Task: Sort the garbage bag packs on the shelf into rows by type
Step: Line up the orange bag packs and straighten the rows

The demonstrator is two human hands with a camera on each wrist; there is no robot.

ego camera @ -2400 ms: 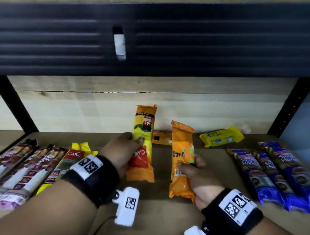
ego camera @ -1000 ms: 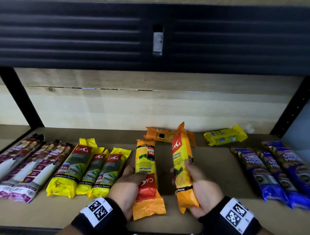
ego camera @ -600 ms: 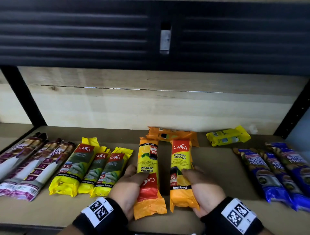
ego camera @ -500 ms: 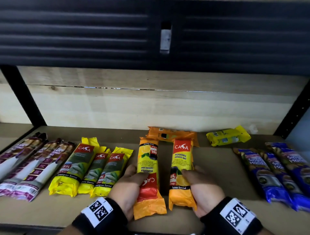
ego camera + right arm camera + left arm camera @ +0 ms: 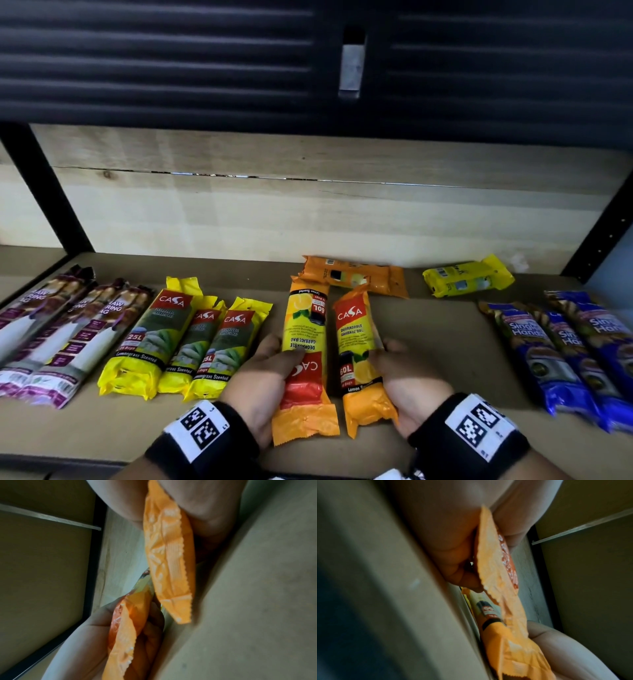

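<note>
Gripping orange packs side by side: left hand (image 5: 263,380) fingers curled round one (image 5: 305,356), right hand (image 5: 411,383) w/ other (image 5: 359,359).

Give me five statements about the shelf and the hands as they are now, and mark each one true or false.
1. Each hand holds an orange pack: left hand, right hand. True.
2. The left orange pack and right orange pack face the same way. False: the left one's CASA logo is upside down, at the near end.
3. Three yellow packs lie left of the hands. True.
4. The blue packs lie at the shelf's left end. False: right end.
5. A third orange pack lies crosswise behind the held ones. True.
</note>
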